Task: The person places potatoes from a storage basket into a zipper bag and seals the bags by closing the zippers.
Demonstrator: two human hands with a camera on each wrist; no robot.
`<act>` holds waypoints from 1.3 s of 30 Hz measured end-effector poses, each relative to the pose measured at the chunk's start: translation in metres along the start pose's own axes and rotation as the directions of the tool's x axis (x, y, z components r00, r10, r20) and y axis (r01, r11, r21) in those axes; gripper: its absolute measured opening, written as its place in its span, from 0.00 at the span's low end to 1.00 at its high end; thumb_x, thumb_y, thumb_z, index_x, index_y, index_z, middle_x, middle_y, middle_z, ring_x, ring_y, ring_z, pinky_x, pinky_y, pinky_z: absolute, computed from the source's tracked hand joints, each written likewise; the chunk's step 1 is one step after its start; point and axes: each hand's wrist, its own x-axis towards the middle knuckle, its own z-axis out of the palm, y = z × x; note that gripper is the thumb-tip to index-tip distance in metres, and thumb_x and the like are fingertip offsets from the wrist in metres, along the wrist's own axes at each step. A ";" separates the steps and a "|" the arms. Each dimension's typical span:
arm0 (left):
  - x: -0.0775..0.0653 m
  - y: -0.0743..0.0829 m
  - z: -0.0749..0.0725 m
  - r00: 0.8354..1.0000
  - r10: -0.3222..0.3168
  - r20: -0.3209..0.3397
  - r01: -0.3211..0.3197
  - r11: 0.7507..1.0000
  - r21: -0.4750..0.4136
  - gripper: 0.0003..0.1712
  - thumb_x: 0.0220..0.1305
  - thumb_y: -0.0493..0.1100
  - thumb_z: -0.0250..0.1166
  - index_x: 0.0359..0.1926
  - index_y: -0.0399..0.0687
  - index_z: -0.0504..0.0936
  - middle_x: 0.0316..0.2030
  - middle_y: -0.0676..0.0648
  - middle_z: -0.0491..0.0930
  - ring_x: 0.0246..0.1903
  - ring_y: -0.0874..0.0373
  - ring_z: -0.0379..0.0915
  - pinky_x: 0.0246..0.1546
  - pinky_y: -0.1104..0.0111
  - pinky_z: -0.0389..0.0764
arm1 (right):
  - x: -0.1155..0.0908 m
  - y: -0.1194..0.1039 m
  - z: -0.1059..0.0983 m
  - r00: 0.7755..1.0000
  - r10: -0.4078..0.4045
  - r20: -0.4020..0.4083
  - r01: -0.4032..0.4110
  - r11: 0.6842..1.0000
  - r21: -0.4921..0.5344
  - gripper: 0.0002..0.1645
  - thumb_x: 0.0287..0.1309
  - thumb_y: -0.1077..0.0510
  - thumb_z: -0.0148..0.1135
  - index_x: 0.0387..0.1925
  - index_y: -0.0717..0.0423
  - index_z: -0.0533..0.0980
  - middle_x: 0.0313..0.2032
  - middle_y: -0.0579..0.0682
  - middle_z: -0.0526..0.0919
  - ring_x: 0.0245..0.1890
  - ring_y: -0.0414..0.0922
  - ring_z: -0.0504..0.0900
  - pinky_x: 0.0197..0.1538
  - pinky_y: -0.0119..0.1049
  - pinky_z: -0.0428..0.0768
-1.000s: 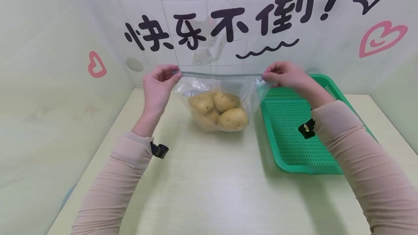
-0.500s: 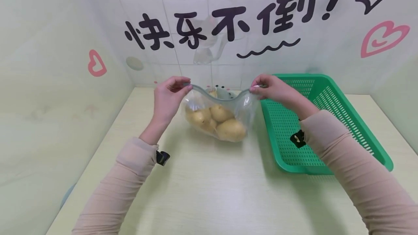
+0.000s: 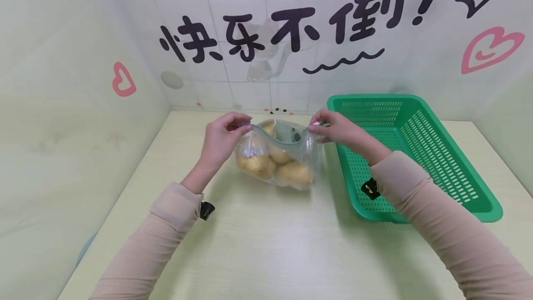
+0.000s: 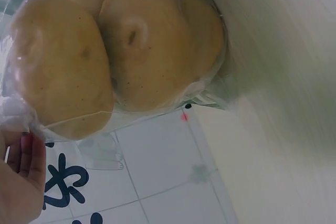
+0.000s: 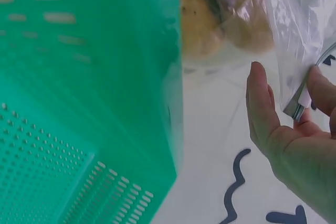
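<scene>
A clear zip bag (image 3: 313,154) with several potatoes (image 3: 293,173) inside sits low over the table in the head view. Its grey-green zip edge (image 3: 287,143) sags in the middle, and the mouth gapes. My left hand (image 3: 221,137) pinches the left end of that edge between thumb and fingers. At the opposite end, my right hand (image 3: 338,128) pinches the other corner, where a small white slider (image 5: 304,98) shows in the right wrist view. Potatoes (image 4: 60,66) press against the plastic in the left wrist view, with the left hand (image 4: 21,182) partly cut off.
A green plastic basket (image 3: 493,209) with slotted walls stands on the table just right of the bag, under the right forearm. Behind lies a wall covering (image 3: 287,73) with black writing and pink hearts. The pale table (image 3: 266,244) extends in front of the bag.
Both hands have come down and closer together, lowering the bag of potatoes. Its edge, stretched straight before, now droops and the mouth has parted.
</scene>
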 end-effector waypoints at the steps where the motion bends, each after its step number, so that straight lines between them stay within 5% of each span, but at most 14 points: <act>1: -0.001 -0.001 0.001 1.000 0.003 0.007 -0.003 1.000 0.001 0.12 0.56 0.33 0.68 0.42 0.34 0.83 0.40 0.38 0.84 0.36 0.54 0.79 0.40 0.80 0.80 | 0.000 0.000 0.003 1.000 0.000 -0.001 0.000 1.000 0.004 0.12 0.70 0.59 0.49 0.48 0.63 0.66 0.51 0.57 0.68 0.46 0.46 0.73 0.58 0.46 0.81; 7: -0.009 -0.007 0.005 0.997 0.066 0.029 -0.068 0.996 0.062 0.11 0.55 0.31 0.67 0.42 0.33 0.82 0.40 0.37 0.83 0.41 0.47 0.80 0.49 0.60 0.84 | 0.003 0.003 0.016 1.000 -0.016 0.010 0.015 0.999 0.029 0.17 0.69 0.59 0.50 0.54 0.65 0.65 0.54 0.61 0.70 0.48 0.49 0.75 0.55 0.43 0.82; 15: -0.011 -0.010 0.006 0.987 0.148 0.066 -0.156 0.979 0.131 0.10 0.55 0.30 0.67 0.40 0.33 0.82 0.36 0.37 0.83 0.39 0.48 0.79 0.45 0.57 0.82 | 0.003 0.003 0.023 0.996 0.033 0.082 -0.025 0.996 -0.089 0.34 0.70 0.53 0.50 0.70 0.61 0.54 0.64 0.69 0.64 0.61 0.61 0.71 0.61 0.51 0.78; 24: -0.013 -0.012 0.002 0.976 0.094 0.197 -0.130 0.975 0.182 0.21 0.55 0.36 0.69 0.51 0.36 0.79 0.49 0.38 0.81 0.51 0.46 0.75 0.58 0.55 0.77 | 0.002 0.001 0.030 0.982 0.107 0.156 -0.066 0.966 -0.251 0.38 0.69 0.46 0.49 0.73 0.55 0.49 0.67 0.70 0.60 0.63 0.64 0.68 0.59 0.54 0.79; 28: -0.014 -0.015 0.001 0.958 0.041 0.282 -0.104 0.972 0.211 0.30 0.55 0.39 0.69 0.60 0.39 0.74 0.58 0.38 0.75 0.60 0.44 0.70 0.65 0.53 0.71 | -0.001 0.000 0.037 0.982 0.077 0.171 -0.029 0.963 -0.267 0.38 0.69 0.48 0.50 0.72 0.56 0.49 0.66 0.68 0.62 0.60 0.63 0.70 0.56 0.54 0.79; 34: -0.021 -0.023 0.001 0.926 -0.027 0.376 -0.074 0.965 0.250 0.36 0.55 0.43 0.69 0.64 0.40 0.70 0.63 0.38 0.71 0.64 0.42 0.65 0.67 0.51 0.68 | -0.003 -0.001 0.050 0.990 -0.006 0.143 0.055 0.939 -0.341 0.44 0.66 0.51 0.55 0.72 0.67 0.46 0.68 0.71 0.57 0.68 0.67 0.59 0.70 0.59 0.64; 39: -0.022 -0.027 -0.001 0.901 -0.077 0.426 -0.032 0.969 0.244 0.38 0.58 0.45 0.68 0.68 0.43 0.65 0.67 0.39 0.66 0.68 0.42 0.60 0.70 0.49 0.63 | -0.005 0.000 0.057 0.991 0.076 0.112 -0.033 0.938 -0.344 0.50 0.66 0.48 0.54 0.74 0.63 0.38 0.69 0.73 0.52 0.69 0.69 0.54 0.70 0.62 0.63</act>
